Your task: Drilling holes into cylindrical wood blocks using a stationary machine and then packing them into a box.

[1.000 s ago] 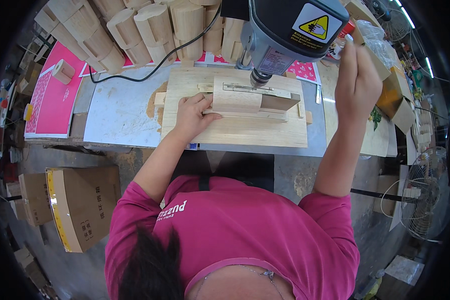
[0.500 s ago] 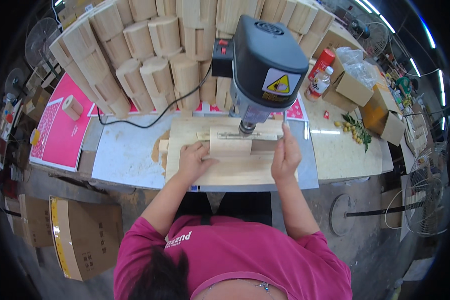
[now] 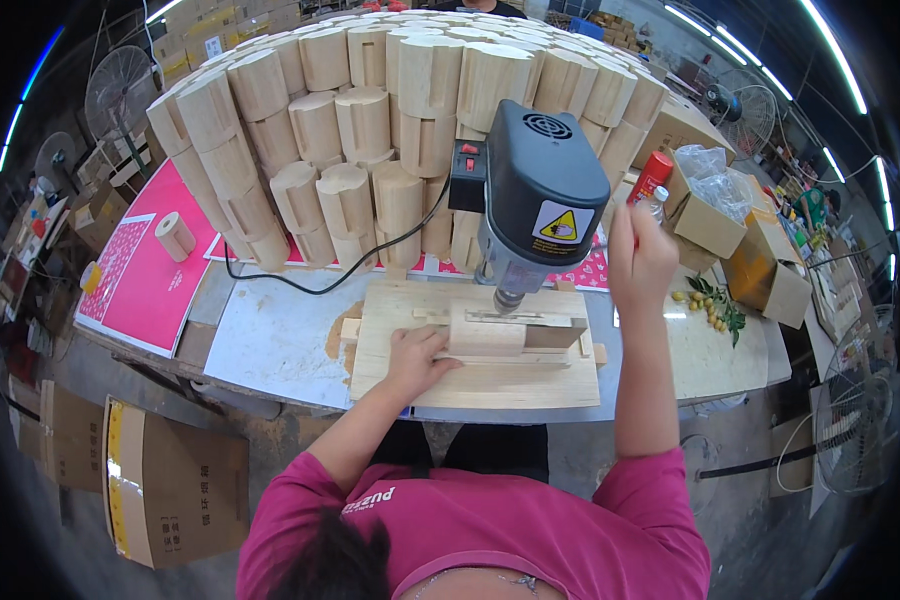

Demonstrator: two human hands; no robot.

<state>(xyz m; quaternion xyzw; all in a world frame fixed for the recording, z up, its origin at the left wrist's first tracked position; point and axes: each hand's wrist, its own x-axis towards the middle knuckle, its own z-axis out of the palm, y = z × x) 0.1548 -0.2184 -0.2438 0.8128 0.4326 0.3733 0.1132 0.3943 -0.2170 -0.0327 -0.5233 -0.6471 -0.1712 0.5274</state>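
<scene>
A pale wooden block (image 3: 486,334) with a rounded top lies in a jig on a flat wooden board (image 3: 500,390). My left hand (image 3: 422,360) grips its left end, thumb along the near side. Above the block hangs the chuck (image 3: 510,298) of a dark drill press (image 3: 545,180); the tip of the bit is hard to make out. Raised to the right of the machine, my right hand (image 3: 642,258) is closed in a fist around the drill press handle, which the fingers mostly hide.
Stacked wooden cylinders (image 3: 345,205) with grooves wall off the back. A black cable (image 3: 335,285) crosses the table on the left. To the right stand a red can (image 3: 652,175), an open carton (image 3: 708,215) and a leafy bunch of small fruit (image 3: 712,305).
My right hand has risen up and to the right, from beside the block to beside the machine's head. The left hand stays at the block's end. The whole view has tilted up slightly.
</scene>
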